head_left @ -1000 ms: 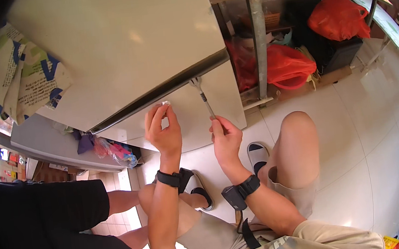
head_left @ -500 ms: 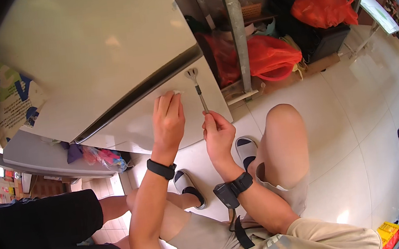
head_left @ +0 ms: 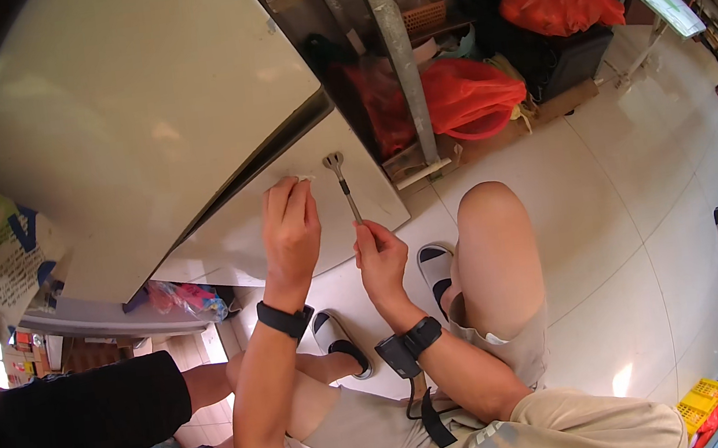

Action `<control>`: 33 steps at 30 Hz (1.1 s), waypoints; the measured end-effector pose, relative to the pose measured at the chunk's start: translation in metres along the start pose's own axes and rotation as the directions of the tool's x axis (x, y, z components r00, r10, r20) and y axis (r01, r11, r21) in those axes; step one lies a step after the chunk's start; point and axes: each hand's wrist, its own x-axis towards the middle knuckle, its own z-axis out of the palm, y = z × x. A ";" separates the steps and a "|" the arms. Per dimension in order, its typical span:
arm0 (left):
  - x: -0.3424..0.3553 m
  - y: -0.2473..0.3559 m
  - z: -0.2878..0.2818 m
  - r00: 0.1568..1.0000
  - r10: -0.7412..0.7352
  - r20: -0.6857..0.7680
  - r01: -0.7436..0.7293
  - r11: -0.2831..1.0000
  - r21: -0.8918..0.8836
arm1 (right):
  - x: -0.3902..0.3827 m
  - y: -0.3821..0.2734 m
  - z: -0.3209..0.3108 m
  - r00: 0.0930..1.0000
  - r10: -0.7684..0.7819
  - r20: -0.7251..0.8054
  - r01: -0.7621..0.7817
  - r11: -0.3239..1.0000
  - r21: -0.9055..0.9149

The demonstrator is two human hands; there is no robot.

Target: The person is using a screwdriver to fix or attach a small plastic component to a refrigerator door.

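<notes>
My right hand [head_left: 383,264] pinches the lower end of a slim metal tool [head_left: 346,192]. The tool has a dark collar and a flat, slotted head, and it points away from me over a pale lower panel [head_left: 241,237]. My left hand [head_left: 292,232] is to its left, at the same panel, with fingers bent and pressed together. A small whitish scrap [head_left: 305,177] shows at those fingertips, too small to name. The fingers hide whether it is gripped or lies on the panel.
Beyond a dark gap stands a large pale upper panel [head_left: 152,115]. Red plastic bags [head_left: 472,92] are stored under a table with a metal leg [head_left: 401,60]. My bent knee [head_left: 498,243] is at the right. Another person's dark shorts [head_left: 96,404] are close on the left.
The view has shifted, and the panels and bags are farther left in it. The tool and my right hand have come slightly toward me. Both hands keep their finger positions.
</notes>
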 end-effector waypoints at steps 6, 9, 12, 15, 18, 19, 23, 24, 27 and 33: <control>-0.037 -0.028 0.004 0.993 0.000 0.119 -0.011 0.995 0.099 | -0.003 0.018 -0.007 0.999 0.040 0.001 -0.040 0.997 -0.065; -0.064 -0.042 -0.002 0.989 -0.043 0.139 0.025 0.992 0.126 | 0.000 -0.008 0.006 0.999 -0.028 0.023 0.029 0.999 -0.021; -0.066 -0.040 -0.003 0.990 -0.079 0.116 0.065 0.991 0.120 | 0.004 -0.006 0.003 0.996 -0.078 0.037 0.079 0.996 -0.034; -0.045 -0.024 -0.001 0.998 -0.041 0.049 0.038 0.997 0.065 | 0.000 0.012 -0.007 0.999 -0.017 0.030 0.020 0.995 -0.100; -0.026 -0.019 -0.002 0.999 -0.032 0.004 0.032 0.998 0.062 | -0.004 0.012 -0.004 0.999 0.025 0.022 -0.022 0.993 -0.119; -0.024 -0.023 -0.002 0.999 -0.033 0.008 0.033 0.997 0.067 | -0.003 0.008 -0.002 1.000 -0.006 0.014 0.008 0.993 -0.118; -0.041 -0.036 -0.002 0.996 0.004 0.086 -0.014 0.993 0.119 | 0.001 -0.008 0.002 0.998 -0.047 0.042 0.048 0.999 -0.021; -0.049 -0.040 -0.001 0.990 0.003 0.143 -0.024 0.990 0.142 | 0.001 -0.009 0.004 0.998 -0.040 0.057 0.041 0.999 -0.018; -0.073 -0.046 0.006 0.965 -0.067 0.255 0.031 0.989 0.144 | -0.001 0.007 -0.004 0.998 0.028 0.061 -0.026 0.999 -0.032; -0.047 -0.027 0.000 0.996 -0.078 0.044 0.075 0.994 0.085 | -0.006 0.005 -0.002 0.998 0.048 0.026 -0.045 0.993 -0.109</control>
